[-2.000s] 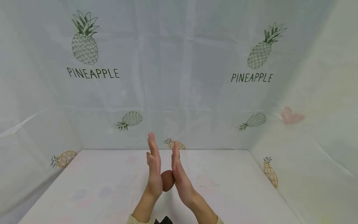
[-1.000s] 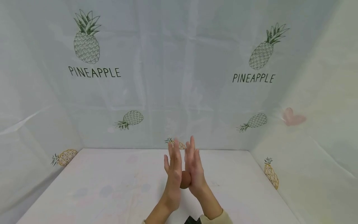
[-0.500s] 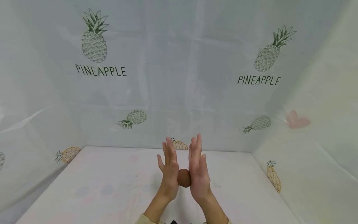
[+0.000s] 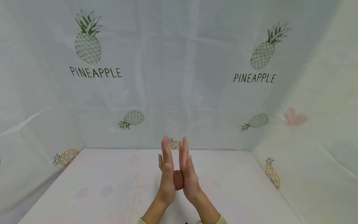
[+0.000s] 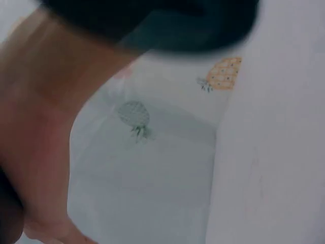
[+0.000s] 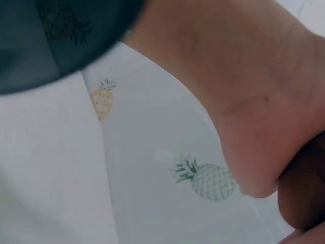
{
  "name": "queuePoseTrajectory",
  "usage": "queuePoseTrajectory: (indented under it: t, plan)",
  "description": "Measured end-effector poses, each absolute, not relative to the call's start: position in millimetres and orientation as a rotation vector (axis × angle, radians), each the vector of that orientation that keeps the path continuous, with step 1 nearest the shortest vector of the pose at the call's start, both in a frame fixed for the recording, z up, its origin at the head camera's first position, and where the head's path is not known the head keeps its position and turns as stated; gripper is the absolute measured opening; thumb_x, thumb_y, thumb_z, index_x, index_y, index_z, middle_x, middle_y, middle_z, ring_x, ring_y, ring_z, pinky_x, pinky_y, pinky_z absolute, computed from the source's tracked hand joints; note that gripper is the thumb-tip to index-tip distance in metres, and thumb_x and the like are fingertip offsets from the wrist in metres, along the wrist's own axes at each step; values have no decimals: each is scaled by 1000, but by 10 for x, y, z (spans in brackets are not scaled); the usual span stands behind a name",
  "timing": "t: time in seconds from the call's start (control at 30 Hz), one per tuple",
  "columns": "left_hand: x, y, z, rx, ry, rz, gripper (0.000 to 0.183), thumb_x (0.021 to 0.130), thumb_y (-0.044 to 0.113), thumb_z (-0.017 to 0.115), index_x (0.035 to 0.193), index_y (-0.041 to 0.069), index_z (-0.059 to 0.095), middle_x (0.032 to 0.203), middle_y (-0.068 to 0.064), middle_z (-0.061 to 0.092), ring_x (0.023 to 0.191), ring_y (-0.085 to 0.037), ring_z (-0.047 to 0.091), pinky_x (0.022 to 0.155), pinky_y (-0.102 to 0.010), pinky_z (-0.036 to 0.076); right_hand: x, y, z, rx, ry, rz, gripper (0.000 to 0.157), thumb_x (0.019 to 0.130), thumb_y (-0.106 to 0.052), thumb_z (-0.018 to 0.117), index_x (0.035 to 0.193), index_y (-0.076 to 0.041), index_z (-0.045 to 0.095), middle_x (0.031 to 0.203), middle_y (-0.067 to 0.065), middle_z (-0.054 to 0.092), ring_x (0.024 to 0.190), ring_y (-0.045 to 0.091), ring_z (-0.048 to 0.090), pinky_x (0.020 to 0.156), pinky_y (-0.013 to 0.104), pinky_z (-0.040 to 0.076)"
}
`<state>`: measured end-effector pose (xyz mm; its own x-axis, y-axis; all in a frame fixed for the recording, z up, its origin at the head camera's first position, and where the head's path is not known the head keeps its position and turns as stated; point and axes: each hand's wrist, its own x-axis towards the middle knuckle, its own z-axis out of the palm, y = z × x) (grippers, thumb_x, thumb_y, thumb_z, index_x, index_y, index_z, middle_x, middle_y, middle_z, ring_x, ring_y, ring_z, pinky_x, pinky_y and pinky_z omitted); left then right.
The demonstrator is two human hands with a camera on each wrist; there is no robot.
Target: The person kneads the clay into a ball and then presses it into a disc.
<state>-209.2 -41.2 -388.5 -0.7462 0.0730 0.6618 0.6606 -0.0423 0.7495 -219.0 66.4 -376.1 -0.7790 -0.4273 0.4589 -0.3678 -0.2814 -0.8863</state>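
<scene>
A brown clay ball, roundish with a smooth matte surface, sits between my two palms above the table in the head view. My left hand presses its left side with straight fingers pointing up. Against the other side lies the palm of my right hand, its fingers also straight and upright. The fingertips of the two hands stand apart. In the right wrist view, part of the brown ball shows dark beside the palm; the left wrist view catches only its edge at the lower left.
Beneath the hands spreads a white table with faint pastel marks. Pale sheeting printed with pineapples walls the back and both sides. A pink heart is on the right side sheet.
My hands slide against each other and shift side to side, with the ball turning between the palms. Since half a second ago, they have moved slightly left and the palms stand closer together.
</scene>
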Motion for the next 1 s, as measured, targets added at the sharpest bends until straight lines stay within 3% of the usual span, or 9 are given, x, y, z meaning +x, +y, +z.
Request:
queuePoseTrajectory:
  t: [0.17,0.43,0.63,0.7,1.0]
  plan:
    - [-2144,-529,-3850,-680,-1820,-1859,67,109,62,2,169,37,-14,176,18,-21,161,-6,-22,119,-54,-28,-2090,644,-3687,-1037,1792,-2166,58,111,-56,-5,167,-45,-14,177,-11,-14,162,16,-21,121,66,-22]
    - [-2221,-562,-3918,-603,-1884,-1826,69,109,62,2,169,33,-15,175,13,-22,160,-17,-27,117,-60,-30,-2003,695,-3567,-1101,1813,-2168,58,109,-54,-8,166,-46,-15,176,-12,-15,162,17,-22,119,67,-25]
    - [-2135,-423,-3936,-772,-1896,-1880,60,111,52,1,168,38,-15,176,14,-21,161,-15,-25,118,-61,-28,-2049,786,-3518,-1150,1734,-2309,59,109,-51,-10,167,-43,-19,176,-11,-18,161,22,-24,121,63,-25]
    - [-2079,-384,-3911,-854,-1868,-1898,61,112,50,1,169,35,-14,176,13,-22,161,-15,-24,117,-63,-28,-2077,811,-3521,-1155,1720,-2345,58,109,-50,-9,167,-43,-18,176,-11,-19,161,21,-25,121,61,-25]
    - [-1926,-372,-3779,-940,-1767,-1938,66,109,58,-6,169,32,-17,177,13,-22,160,-14,-25,113,-70,-25,-2213,745,-3704,-1036,1936,-2267,57,111,-53,-4,167,-45,-14,175,-17,-19,161,16,-24,119,68,-23]
